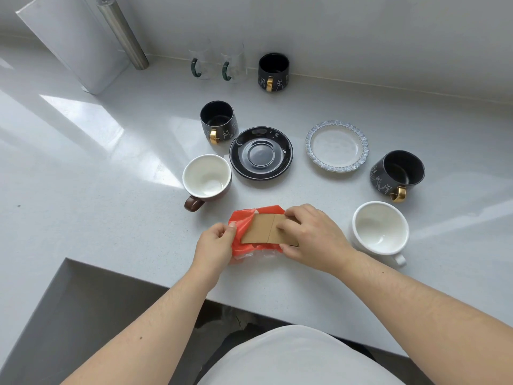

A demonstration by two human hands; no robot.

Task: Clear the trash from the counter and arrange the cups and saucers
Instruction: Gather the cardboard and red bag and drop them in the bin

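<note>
Crumpled orange plastic wrapper (pixel 244 240) and flat brown cardboard piece (pixel 263 228) lying stacked at near tabletop (pixel 111 232) edge, long axis left-right. Left hand (pixel 215 243) grip pinching wrapper's left end; right hand (pixel 311 237) grip pressed flat on cardboard. White ceramic cup (pixel 380 227) just right; open room toward body.
</note>
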